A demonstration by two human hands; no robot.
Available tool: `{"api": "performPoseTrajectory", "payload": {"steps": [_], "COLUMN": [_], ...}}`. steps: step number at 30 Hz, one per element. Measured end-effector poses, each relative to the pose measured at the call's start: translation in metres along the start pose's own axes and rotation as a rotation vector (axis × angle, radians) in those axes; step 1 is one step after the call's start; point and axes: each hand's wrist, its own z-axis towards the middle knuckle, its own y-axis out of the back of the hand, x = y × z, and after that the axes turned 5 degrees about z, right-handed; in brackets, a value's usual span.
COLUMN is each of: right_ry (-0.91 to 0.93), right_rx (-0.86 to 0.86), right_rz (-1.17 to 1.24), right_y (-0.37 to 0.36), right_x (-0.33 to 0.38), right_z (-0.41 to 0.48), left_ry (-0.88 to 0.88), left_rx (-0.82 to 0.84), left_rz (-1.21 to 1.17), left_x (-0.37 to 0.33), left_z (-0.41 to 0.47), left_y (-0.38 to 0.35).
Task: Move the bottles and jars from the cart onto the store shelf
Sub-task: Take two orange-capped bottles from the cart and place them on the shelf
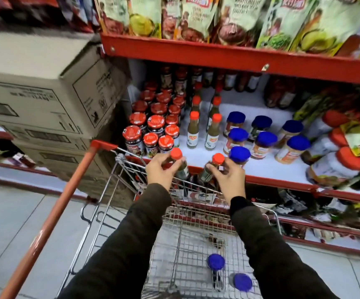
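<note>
Above the wire cart [118,186], at the white store shelf's [267,167] front edge, the left hand [160,171] is clamped on one orange-capped sauce bottle [178,160], the right hand [228,176] on another [213,166]. Two blue-lidded jars [215,261] lie in the cart.

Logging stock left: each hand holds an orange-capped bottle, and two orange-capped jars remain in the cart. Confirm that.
Wrong on cap colour. The head view shows the two jars in the cart have blue caps. Left hand and right hand do each hold an orange-capped bottle.
</note>
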Motion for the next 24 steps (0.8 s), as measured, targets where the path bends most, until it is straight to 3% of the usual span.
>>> {"api": "performPoseTrajectory", "payload": {"steps": [9, 24], "right_ry": [0.088, -0.033], "right_rx": [-0.137, -0.007], "right_rz": [-0.048, -0.301], "right_y": [-0.004, -0.023], "right_x": [0.016, 0.003], "right_z": [0.058, 0.063], "left_ry": [-0.029, 0.034], "left_rx": [0.042, 0.145], "left_rz": [0.060, 0.233], "left_x": [-0.014, -0.015], "left_z": [0.055, 0.058], "left_y": [-0.047, -0.065]}}
